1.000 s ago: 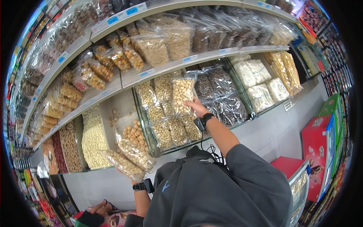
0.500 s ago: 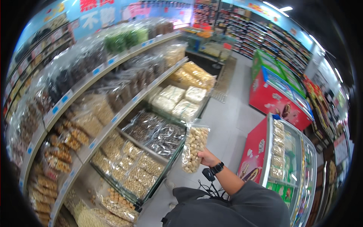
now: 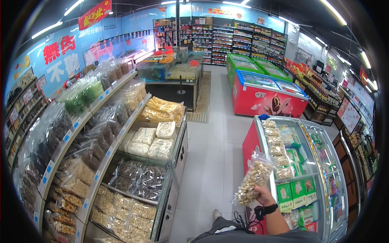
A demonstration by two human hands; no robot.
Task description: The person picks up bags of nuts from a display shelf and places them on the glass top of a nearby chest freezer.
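Observation:
My right hand (image 3: 265,196), with a dark band on its wrist, grips a clear plastic bag (image 3: 254,178) of pale, roundish dried pieces by its lower right side. The bag tilts, its top edge up and to the right. It is held in front of a glass-topped freezer (image 3: 250,148) with a red side, close to its left edge. A row of small clear bags (image 3: 277,150) of pale goods lies along that edge, just beyond the held bag. My left hand is out of view.
Along the left runs a tiered shelf (image 3: 87,190) of bagged dried goods. Glass-sided bins hold dark packs (image 3: 137,176) and white wrapped blocks (image 3: 162,148). A red chest freezer (image 3: 267,99) stands farther ahead. A pale tiled aisle (image 3: 202,162) lies between shelf and freezers.
My view has swung to the right and up. The bag in my right hand has moved from beside the bins across the aisle to the near freezer.

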